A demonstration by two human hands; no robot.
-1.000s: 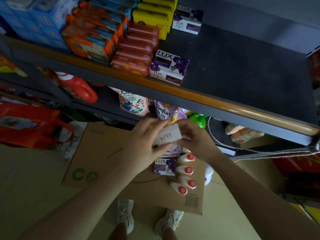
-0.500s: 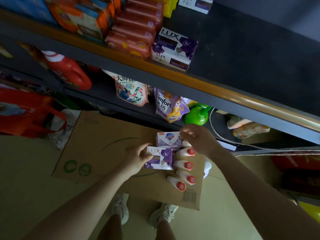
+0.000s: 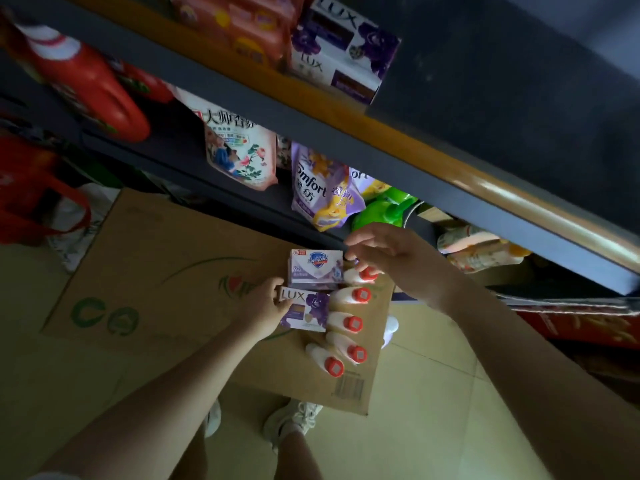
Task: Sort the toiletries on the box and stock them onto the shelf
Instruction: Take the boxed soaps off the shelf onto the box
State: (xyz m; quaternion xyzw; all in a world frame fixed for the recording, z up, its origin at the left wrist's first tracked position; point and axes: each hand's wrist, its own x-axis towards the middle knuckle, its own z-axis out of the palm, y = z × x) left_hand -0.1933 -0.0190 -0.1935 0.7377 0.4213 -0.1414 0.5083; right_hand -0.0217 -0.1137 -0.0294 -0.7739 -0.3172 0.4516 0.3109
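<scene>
On the cardboard box (image 3: 166,271) our left hand (image 3: 263,306) pinches the Lux soap (image 3: 306,311) while our right hand (image 3: 391,258) hovers open, risking nudging the red-capped bottles (image 3: 349,323) off the edge.

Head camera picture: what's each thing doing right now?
Left hand: grips the Lux soap box.
Lux soap box: flat on the cardboard box.
Right hand: open, above the Safeguard soap box.
Safeguard soap box: flat, unheld.
Red-capped bottles: lying in a row.
Cardboard box: closed, on the floor.
</scene>
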